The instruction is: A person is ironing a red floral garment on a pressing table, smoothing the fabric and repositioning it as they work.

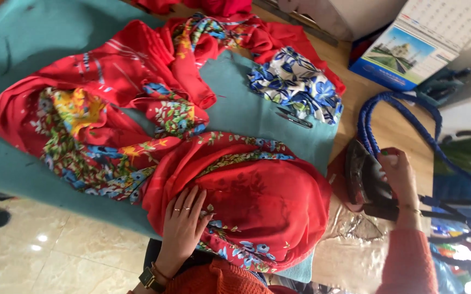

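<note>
Right hand [401, 177] clamped round the handle of a dark iron [365, 177], tipped up on edge just off the right side of the teal pad [246, 117]. Left hand [184, 223] flat and unclenched, pressing red floral cloth [246, 201] bunched over the pad's near end. Scissors [294, 117] on the pad beyond, by a blue-white fabric [298, 81]. Blue cord [393, 117] looping past the iron.

Cloth [137, 125] lies spread over the padded board [257, 117], bunched at the near end. Left hand [184, 226] lies flat on that bunch. Right of it, off the board's edge, iron [363, 179] stands on end, right hand [401, 177] on its handle. Scissors [294, 118] on the board, just before a smaller folded cloth [295, 84]. Cord [393, 117] loops behind the iron; calendar [423, 41] beyond.
</note>
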